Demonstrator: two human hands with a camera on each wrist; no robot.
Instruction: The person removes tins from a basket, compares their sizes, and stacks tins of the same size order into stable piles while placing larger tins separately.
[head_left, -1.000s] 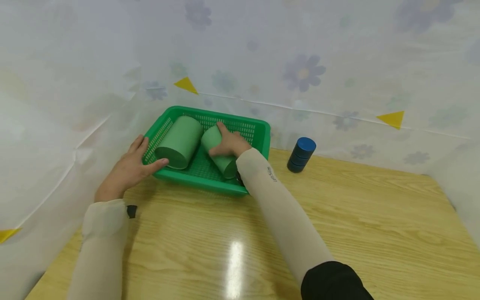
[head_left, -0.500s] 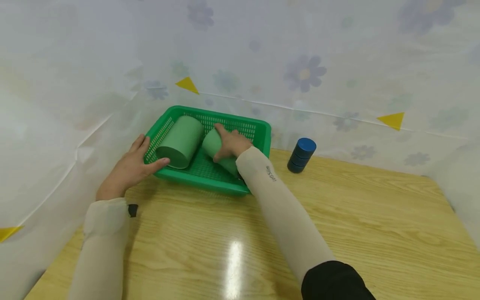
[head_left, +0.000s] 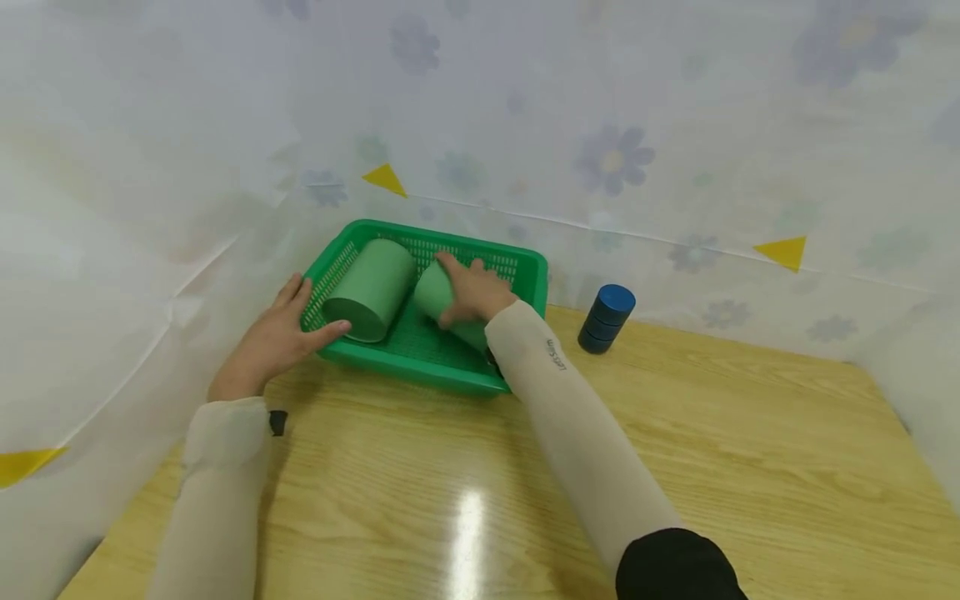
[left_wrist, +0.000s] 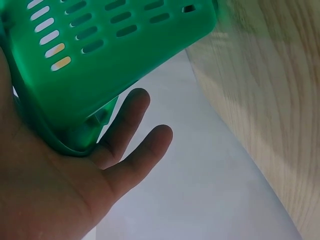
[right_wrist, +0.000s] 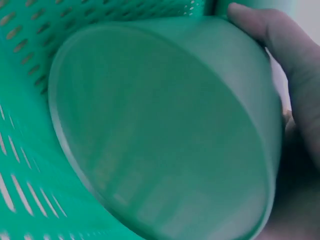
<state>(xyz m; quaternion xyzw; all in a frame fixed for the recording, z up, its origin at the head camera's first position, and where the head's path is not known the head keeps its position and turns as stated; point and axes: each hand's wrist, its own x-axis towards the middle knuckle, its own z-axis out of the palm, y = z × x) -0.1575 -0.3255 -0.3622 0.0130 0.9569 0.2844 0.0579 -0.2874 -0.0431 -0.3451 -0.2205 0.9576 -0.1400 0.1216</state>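
A green plastic basket (head_left: 420, 375) stands on the wooden table, and two pale green cylinders lie inside it. My left hand (head_left: 266, 346) holds the basket's left end, its thumb over the front rim; in the left wrist view two fingers extend below the basket's wall. The larger cylinder (head_left: 372, 287) lies tilted at the left of the basket, near that thumb. My right hand (head_left: 478, 292) grips the smaller cylinder (right_wrist: 160, 135) from above, thumb on one side and fingers on the other. Its near end is hidden by my wrist in the head view but faces the right wrist camera.
A dark blue ribbed cylinder (head_left: 606, 318) stands on the table (head_left: 720, 433) to the right of the basket. Behind is a flower-patterned sheet (head_left: 525, 108) with yellow triangles on it, rising close to the basket's back; it also covers the left side.
The thumb of my right hand has slid along the smaller cylinder, which has turned slightly so its near end is hidden now. My left hand stays on the basket. The head view has shifted a little.
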